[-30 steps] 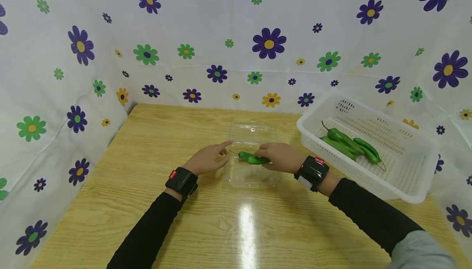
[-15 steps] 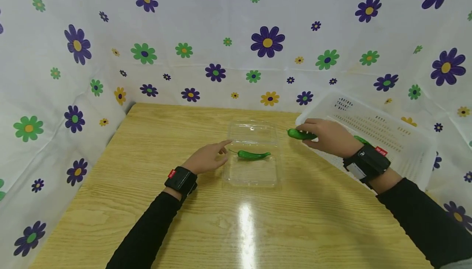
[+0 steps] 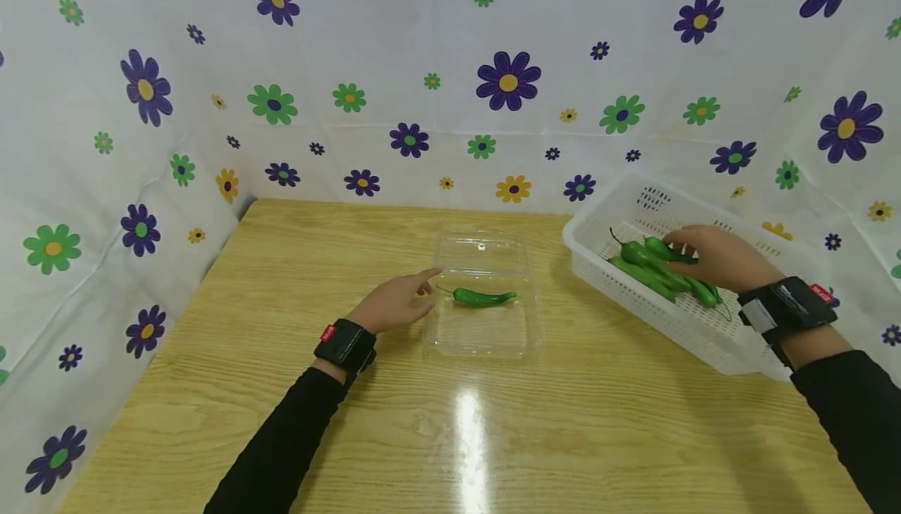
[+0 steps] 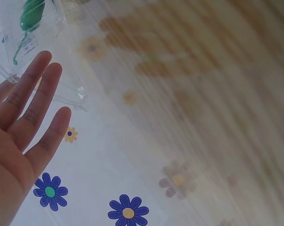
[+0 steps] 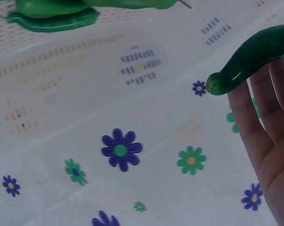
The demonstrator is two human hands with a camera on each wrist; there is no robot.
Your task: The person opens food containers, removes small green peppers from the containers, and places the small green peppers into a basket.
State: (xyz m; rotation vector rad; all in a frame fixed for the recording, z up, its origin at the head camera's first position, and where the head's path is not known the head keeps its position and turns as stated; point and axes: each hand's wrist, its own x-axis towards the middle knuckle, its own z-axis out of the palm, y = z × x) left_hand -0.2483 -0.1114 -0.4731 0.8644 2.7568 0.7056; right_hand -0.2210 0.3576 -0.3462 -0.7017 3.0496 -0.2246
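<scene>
A hinged clear plastic box (image 3: 486,334) lies with its lid back on the table, and one green pepper (image 3: 486,297) rests inside it. My left hand (image 3: 394,303) is at the box's left edge, its fingers extended in the left wrist view. Over the white basket (image 3: 676,334), my right hand (image 3: 725,257) holds another green pepper (image 5: 250,59) by its fingers; the thumb is hidden in the right wrist view. Several green peppers (image 3: 644,275) lie in the basket just below that hand.
The wooden table (image 3: 338,420) carries the box near its middle and the perforated basket at the right. Behind and at the sides hangs a white cloth (image 3: 317,29) printed with flowers.
My right hand has lifted one pepper out of the clear box and carried it right, over the basket. The other pepper stays in the box; my left hand has not moved.
</scene>
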